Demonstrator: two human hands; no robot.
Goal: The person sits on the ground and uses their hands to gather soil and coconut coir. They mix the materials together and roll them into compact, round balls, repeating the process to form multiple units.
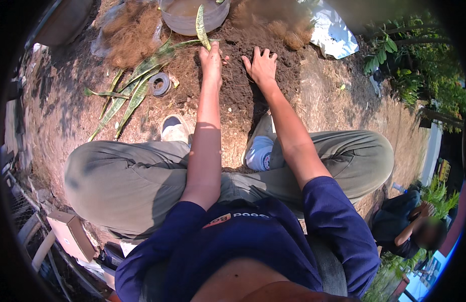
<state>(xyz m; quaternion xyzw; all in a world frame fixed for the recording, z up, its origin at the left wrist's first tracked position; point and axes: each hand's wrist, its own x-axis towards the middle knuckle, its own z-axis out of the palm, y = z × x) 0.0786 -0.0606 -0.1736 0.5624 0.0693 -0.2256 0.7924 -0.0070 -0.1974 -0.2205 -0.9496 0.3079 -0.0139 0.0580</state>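
My left hand [211,62] grips the base of a snake plant leaf [201,26], which stands upright from my fist in front of the tub. Dark loose soil [233,71] lies heaped beneath and between my hands. My right hand [261,65] rests on the soil's right part with fingers spread and nothing held. Several more snake plant leaves [136,85] lie on the ground to the left of my left hand. Beside them is a grey roll of tape or tie [160,83].
A clear plastic tub [195,24] of murky water stands beyond the soil. Brown coir fibre [131,32] lies on plastic at left, with another clump [289,32] at right near a crumpled white sheet [333,32]. A cardboard box [70,236] is at lower left; a person [399,219] sits at right.
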